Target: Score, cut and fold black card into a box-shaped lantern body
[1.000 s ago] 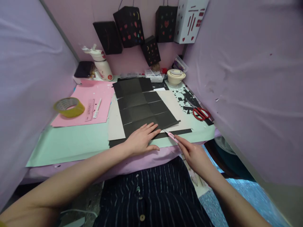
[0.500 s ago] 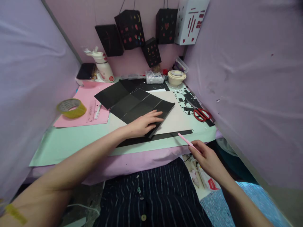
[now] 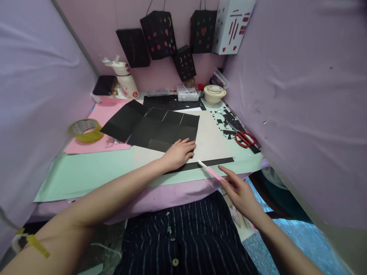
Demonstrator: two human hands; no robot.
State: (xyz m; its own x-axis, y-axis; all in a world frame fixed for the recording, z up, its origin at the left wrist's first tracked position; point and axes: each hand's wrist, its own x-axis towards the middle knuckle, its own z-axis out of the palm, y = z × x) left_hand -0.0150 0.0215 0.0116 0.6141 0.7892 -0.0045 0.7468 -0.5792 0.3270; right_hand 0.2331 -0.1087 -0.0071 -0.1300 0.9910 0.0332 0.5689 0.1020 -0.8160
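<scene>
The black sheet (image 3: 169,131) lies over the pale board (image 3: 212,133), long axis running left to right, partly covering the ruler (image 3: 109,143) beside the tape roll (image 3: 94,137). The left hand (image 3: 177,155) presses it, fingers slightly spread; the right hand (image 3: 243,196) pinches the pink knife (image 3: 213,173), pointing far left. Scissors (image 3: 245,140) lie right; a far clear box (image 3: 188,99) holds white sticks (image 3: 187,91).

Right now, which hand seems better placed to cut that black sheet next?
Probably the right hand: it holds the pink cutter, its tip near the black sheet. The left hand rests on that sheet.
</scene>
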